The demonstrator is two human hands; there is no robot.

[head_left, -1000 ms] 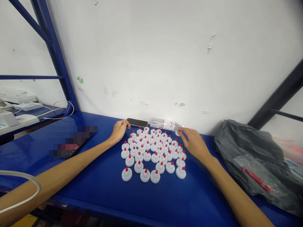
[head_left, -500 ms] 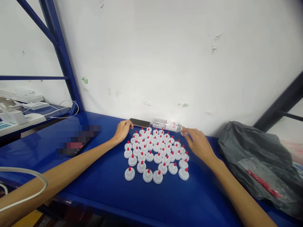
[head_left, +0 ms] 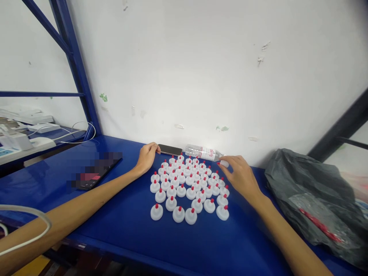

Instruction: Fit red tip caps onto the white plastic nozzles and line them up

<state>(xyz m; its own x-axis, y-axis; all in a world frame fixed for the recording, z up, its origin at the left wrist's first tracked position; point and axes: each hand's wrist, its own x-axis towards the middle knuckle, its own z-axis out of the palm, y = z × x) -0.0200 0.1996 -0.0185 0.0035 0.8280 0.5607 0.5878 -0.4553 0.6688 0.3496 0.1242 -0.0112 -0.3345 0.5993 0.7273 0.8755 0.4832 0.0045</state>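
Several white plastic caps with red tips (head_left: 181,178) stand in a cluster on the blue table (head_left: 129,226). My right hand (head_left: 243,176) is at the cluster's far right, its thumb and fingers pinching one white cap (head_left: 224,163), tilted so its red tip points left. My left hand (head_left: 146,157) rests at the far left of the cluster with its fingers loosely curled. It is beside the left end of a dark phone (head_left: 169,150), and I see nothing in it. A clear plastic bottle (head_left: 201,152) lies on its side behind the caps, near my right fingertips.
A black plastic bag (head_left: 304,191) with a clear bag of red pieces (head_left: 320,225) lies at the right. Another dark phone (head_left: 100,172), partly blurred out, lies at the left. A white cable (head_left: 43,218) hangs before my left forearm. The wall (head_left: 186,76) stands behind.
The cap in my right hand has turned from mostly hidden by the fingers to tilted, its red tip now showing at the left. My left hand stays almost in place.
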